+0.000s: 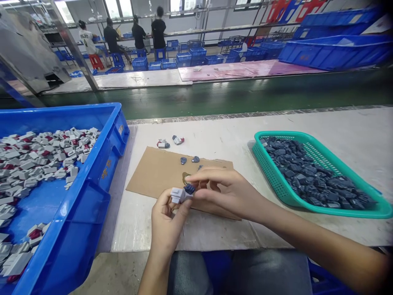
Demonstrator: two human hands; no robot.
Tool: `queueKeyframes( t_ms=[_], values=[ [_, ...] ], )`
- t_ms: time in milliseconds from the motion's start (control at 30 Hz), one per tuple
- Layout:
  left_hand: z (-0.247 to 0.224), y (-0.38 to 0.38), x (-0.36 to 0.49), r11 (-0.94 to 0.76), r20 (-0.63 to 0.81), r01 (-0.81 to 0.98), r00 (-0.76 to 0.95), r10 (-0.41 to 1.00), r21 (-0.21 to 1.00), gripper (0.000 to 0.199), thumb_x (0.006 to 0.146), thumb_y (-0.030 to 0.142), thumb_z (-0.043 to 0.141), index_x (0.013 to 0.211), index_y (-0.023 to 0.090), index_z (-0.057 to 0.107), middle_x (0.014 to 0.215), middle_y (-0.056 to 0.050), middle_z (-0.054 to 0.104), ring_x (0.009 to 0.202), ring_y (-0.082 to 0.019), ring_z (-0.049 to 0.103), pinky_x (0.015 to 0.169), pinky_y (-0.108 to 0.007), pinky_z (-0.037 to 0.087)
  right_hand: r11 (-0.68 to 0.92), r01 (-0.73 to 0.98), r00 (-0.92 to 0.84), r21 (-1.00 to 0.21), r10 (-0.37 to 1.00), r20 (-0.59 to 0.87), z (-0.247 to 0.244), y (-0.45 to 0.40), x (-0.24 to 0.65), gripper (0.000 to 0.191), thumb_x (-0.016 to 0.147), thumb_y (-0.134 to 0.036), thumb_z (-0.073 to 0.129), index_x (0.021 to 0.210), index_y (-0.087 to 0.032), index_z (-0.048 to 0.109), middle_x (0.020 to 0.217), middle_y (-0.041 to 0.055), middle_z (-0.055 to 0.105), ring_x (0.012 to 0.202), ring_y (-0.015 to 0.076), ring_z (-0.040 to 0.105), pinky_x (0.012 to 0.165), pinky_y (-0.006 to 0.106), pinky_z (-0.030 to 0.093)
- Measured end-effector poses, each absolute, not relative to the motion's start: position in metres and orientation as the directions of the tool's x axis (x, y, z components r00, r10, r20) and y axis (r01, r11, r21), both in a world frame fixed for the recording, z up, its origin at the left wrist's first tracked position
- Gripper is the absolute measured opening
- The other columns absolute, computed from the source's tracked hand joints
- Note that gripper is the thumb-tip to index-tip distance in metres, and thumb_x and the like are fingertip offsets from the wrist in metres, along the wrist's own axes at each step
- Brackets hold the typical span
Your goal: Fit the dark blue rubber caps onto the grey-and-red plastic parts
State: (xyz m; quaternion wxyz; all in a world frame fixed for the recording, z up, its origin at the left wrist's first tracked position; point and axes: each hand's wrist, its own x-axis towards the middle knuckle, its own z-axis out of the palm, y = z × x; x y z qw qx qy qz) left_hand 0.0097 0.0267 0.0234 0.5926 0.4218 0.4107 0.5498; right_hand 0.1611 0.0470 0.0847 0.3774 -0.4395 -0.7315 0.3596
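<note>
A light grey plastic part (177, 195) is pinched between the thumb and fingers of my left hand (167, 223), above the front of the brown cardboard sheet (150, 172). On its right end sits a dark blue piece (189, 189). My right hand (221, 190) is beside it, fingers bent and apart, thumb and fingertips close to the blue piece; whether they touch it I cannot tell. Behind my right fingers a small round brass-coloured item (185, 177) lies on the cardboard, partly covered. Small dark blue pieces (183, 160) lie farther back on the sheet.
At the left stands a blue crate (115, 135) with grey and dark red parts. A green basket (276, 184) of dark blue pieces stands at the right. Two joined parts (178, 140) lie behind the cardboard. Beyond the table runs a green belt (184, 98); several people are farther back.
</note>
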Motion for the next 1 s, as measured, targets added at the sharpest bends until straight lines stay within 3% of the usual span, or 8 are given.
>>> queueKeyframes(
  t_ms=[100, 233, 300, 400, 600, 767, 900, 1000],
  values=[
    [0.026, 0.022, 0.008, 0.019, 0.004, -0.327, 0.071, 0.997, 0.945, 0.016, 0.073, 0.026, 0.066, 0.086, 0.019, 0.06, 0.085, -0.004, 0.071, 0.087, -0.018, 0.064, 0.078, -0.028, 0.047, 0.165, 0.23, -0.215, -0.959, 0.97, 0.115, 0.077, 0.042, 0.161, 0.036, 0.089, -0.046, 0.041, 0.094, -0.016, 0.061, 0.078, 0.0043, 0.06, 0.064, 0.0112, 0.053, 0.051, 0.021, 0.04],
    [0.029, 0.015, 0.004, -0.14, 0.187, -0.209, 0.224, 0.956, 0.968, 0.014, 0.071, 0.022, 0.068, 0.083, 0.024, 0.062, 0.11, -0.004, 0.064, 0.126, -0.022, 0.038, 0.101, -0.037, 0.032, -0.226, 0.074, -0.51, -0.971, 0.829, -0.231, 0.067, 0.031, 0.158, 0.055, 0.09, -0.056, 0.027, 0.077, -0.014, 0.059, 0.063, 0.0027, 0.054, 0.047, 0.0077, 0.046, 0.04, 0.017, 0.031],
    [0.03, 0.013, 0.002, -0.211, 0.249, -0.153, 0.308, 0.918, 0.966, 0.013, 0.071, 0.023, 0.069, 0.082, 0.026, 0.063, 0.126, -0.003, 0.053, 0.133, -0.023, 0.023, 0.106, -0.038, 0.024, -0.412, -0.049, -0.652, -0.91, 0.704, -0.283, 0.066, 0.024, 0.156, 0.061, 0.088, -0.061, 0.025, 0.08, -0.012, 0.06, 0.062, 0.003, 0.054, 0.044, 0.006, 0.044, 0.04, 0.016, 0.029],
    [0.031, 0.012, 0.004, -0.176, 0.227, -0.159, 0.405, 0.886, 0.971, 0.014, 0.072, 0.028, 0.067, 0.085, 0.027, 0.064, 0.14, -0.001, 0.038, 0.134, -0.025, 0.019, 0.107, -0.041, 0.02, -0.541, -0.212, -0.706, -0.814, 0.661, -0.256, 0.066, 0.014, 0.152, 0.057, 0.08, -0.064, 0.044, 0.081, -0.01, 0.062, 0.063, 0.002, 0.053, 0.044, 0.0035, 0.042, 0.04, 0.013, 0.028],
    [0.033, 0.009, 0.014, -0.108, 0.14, -0.101, 0.407, 0.903, 0.989, 0.031, 0.078, 0.021, 0.06, 0.108, 0.03, 0.059, 0.139, -0.002, 0.039, 0.128, -0.024, 0.034, 0.099, -0.035, 0.036, -0.574, -0.377, -0.493, -0.727, 0.789, -0.367, 0.062, 0.009, 0.147, 0.042, 0.07, -0.052, 0.064, 0.072, -0.01, 0.06, 0.064, 0.0005, 0.052, 0.044, 0.0026, 0.043, 0.038, 0.011, 0.03],
    [0.022, 0.007, 0.023, -0.115, 0.142, -0.109, 0.284, 0.948, 0.987, 0.056, 0.079, 0.02, 0.058, 0.13, 0.032, 0.036, 0.135, -0.004, 0.044, 0.121, -0.022, 0.044, 0.094, -0.031, 0.042, -0.514, -0.435, -0.373, -0.74, 0.85, -0.371, 0.059, 0.009, 0.144, 0.037, 0.069, -0.047, 0.064, 0.069, -0.012, 0.053, 0.06, -0.0028, 0.044, 0.044, 0.002, 0.035, 0.036, 0.011, 0.026],
    [0.015, 0.009, 0.022, -0.158, 0.158, -0.022, 0.273, 0.949, 0.987, 0.057, 0.078, 0.02, 0.06, 0.127, 0.035, 0.036, 0.134, -0.001, 0.045, 0.121, -0.019, 0.043, 0.096, -0.031, 0.041, -0.45, -0.32, -0.304, -0.834, 0.882, -0.36, 0.057, 0.011, 0.149, 0.036, 0.074, -0.049, 0.055, 0.071, -0.015, 0.046, 0.06, -0.0034, 0.042, 0.043, 0.0031, 0.034, 0.037, 0.013, 0.026],
    [0.016, 0.008, 0.019, -0.235, 0.211, 0.066, 0.257, 0.943, 0.97, 0.056, 0.076, 0.022, 0.063, 0.125, 0.034, 0.039, 0.132, -0.002, 0.045, 0.122, -0.019, 0.041, 0.097, -0.033, 0.04, -0.368, -0.116, -0.18, -0.923, 0.921, -0.344, 0.056, 0.016, 0.16, 0.035, 0.078, -0.051, 0.048, 0.073, -0.017, 0.043, 0.057, -0.0043, 0.042, 0.042, 0.0043, 0.034, 0.038, 0.015, 0.024]
  ],
)
